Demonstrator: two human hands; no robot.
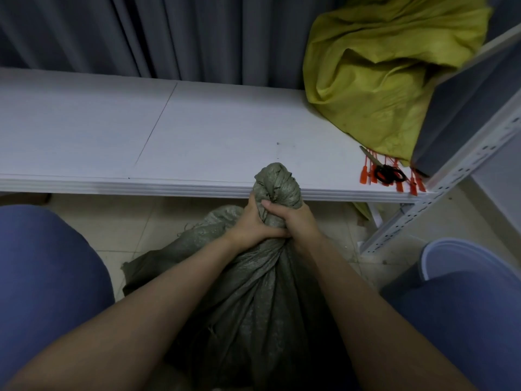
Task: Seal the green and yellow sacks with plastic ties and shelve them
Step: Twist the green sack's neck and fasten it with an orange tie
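Tiled floor (135,218) carries the green sack (253,306), which stands between the person's knees directly in front of the shelf (197,131). The sack's mouth is gathered into a twisted neck (277,184). The neck's long axis runs roughly upright, and its crumpled tip rises in front of the shelf's front edge. No tie is visible on the neck.

Both hands are closed around the neck, just below the tip. The left hand (249,221) grips the left side. The right hand (293,218) grips the right side with its thumb laid across the front. The two hands touch each other.

The plastic ties (363,176) lie on the shelf at its front right corner, to the right of the hands and slightly beyond them. They are orange, loosely fanned, with their flat tag ends toward the front edge. The right hand is the nearer of the two. Judgement: the right hand should fetch a tie while the left hand alone holds the twist.

A pair of scissors (387,172) rests across the ties, black handles toward the person. It may have to be avoided or shifted.

The yellow sack (375,80) lies slumped on the shelf behind the ties. Whether it is sealed cannot be told. A grey curtain (169,32) hangs behind the shelf.
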